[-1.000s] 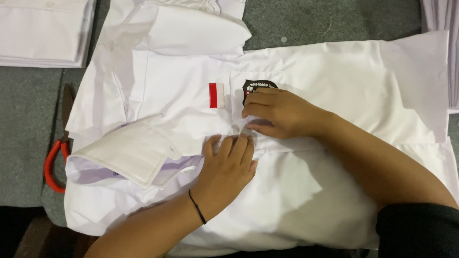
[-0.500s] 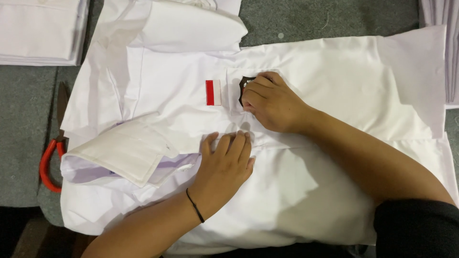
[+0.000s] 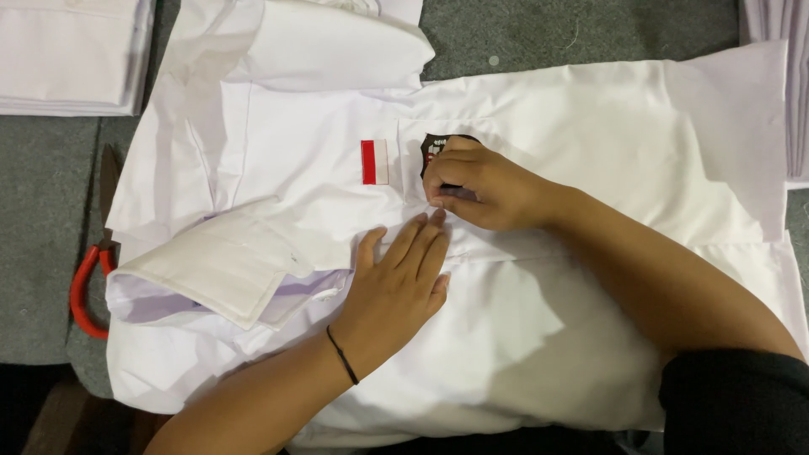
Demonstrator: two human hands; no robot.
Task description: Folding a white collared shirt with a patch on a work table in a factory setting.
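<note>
On the grey felt-covered bench, the right hand has crept up over the black sewn badge of the white cotton shirt at mid-bench, fingertips pinching fabric below it. The left hand stays flat, fingers spread, pressing the placket beside the folded collar; red-handled scissors lie at the left edge.

Small red-and-white rectangular patch sits on the shirt chest; beside it a dark shield-shaped badge, half covered.

A garment workshop is suggested: white shirts are stacked on a grey table, with red-handled scissors at its left edge.
</note>
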